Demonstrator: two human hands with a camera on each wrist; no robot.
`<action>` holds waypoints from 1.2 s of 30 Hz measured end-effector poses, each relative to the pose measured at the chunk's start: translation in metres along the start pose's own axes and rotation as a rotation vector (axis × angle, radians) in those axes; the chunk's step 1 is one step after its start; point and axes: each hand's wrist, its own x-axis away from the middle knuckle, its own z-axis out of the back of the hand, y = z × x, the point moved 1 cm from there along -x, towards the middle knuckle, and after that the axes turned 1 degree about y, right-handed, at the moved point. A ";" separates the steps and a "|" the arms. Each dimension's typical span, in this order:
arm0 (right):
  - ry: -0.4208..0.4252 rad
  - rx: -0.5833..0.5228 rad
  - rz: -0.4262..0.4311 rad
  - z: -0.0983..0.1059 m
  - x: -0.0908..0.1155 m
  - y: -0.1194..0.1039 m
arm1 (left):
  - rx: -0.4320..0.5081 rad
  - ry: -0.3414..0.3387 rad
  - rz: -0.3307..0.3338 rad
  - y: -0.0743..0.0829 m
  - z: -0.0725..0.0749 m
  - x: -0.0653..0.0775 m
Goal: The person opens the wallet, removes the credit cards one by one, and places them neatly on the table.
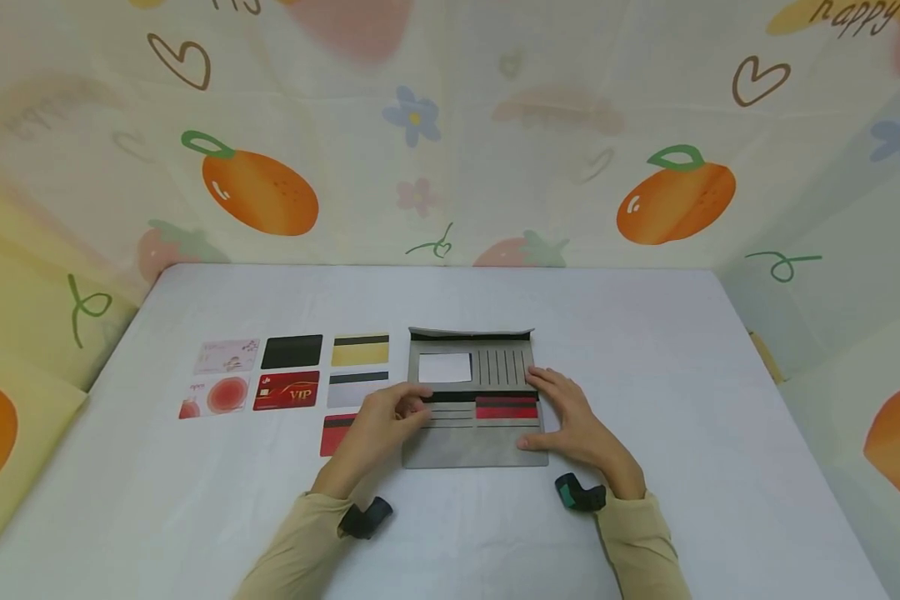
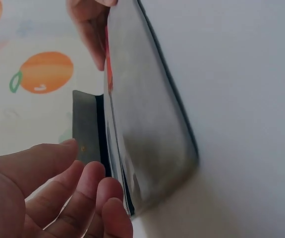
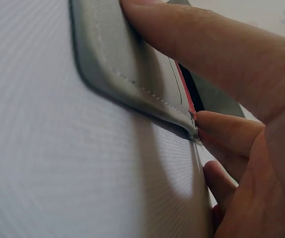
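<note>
A grey wallet [image 1: 450, 450] lies unfolded on the table, its stitched edge showing in the right wrist view. A white card [image 1: 445, 367] sits in its upper half, and a red card [image 1: 506, 408] with a dark stripe sits in a lower right slot. At the wallet's left side is my left hand [image 1: 390, 417], fingers loosely bent; in the left wrist view, nothing shows between thumb and fingers. My right hand [image 1: 573, 417] rests on the right side, thumb [image 3: 182, 29] laid on the lower half and fingers spread at the right edge.
Left of the wallet lie several cards in rows: a gold card [image 1: 360, 350], a silver card [image 1: 356, 390], a red striped card [image 1: 336, 435], a black card [image 1: 291, 352], a red VIP card [image 1: 286, 391] and two pink ones. A patterned cloth [image 1: 450, 192] hangs behind the white table [image 1: 645, 333].
</note>
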 end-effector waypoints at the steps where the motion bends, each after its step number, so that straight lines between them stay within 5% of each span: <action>1: 0.001 0.000 0.000 0.000 0.000 0.000 | 0.010 0.001 -0.005 0.002 -0.002 -0.001; 11: 0.004 0.003 0.010 -0.001 -0.001 0.000 | 0.047 -0.014 -0.113 0.015 -0.020 -0.011; 36: 0.003 -0.006 0.001 0.001 0.000 0.000 | -0.084 -0.146 -0.175 0.029 -0.042 -0.037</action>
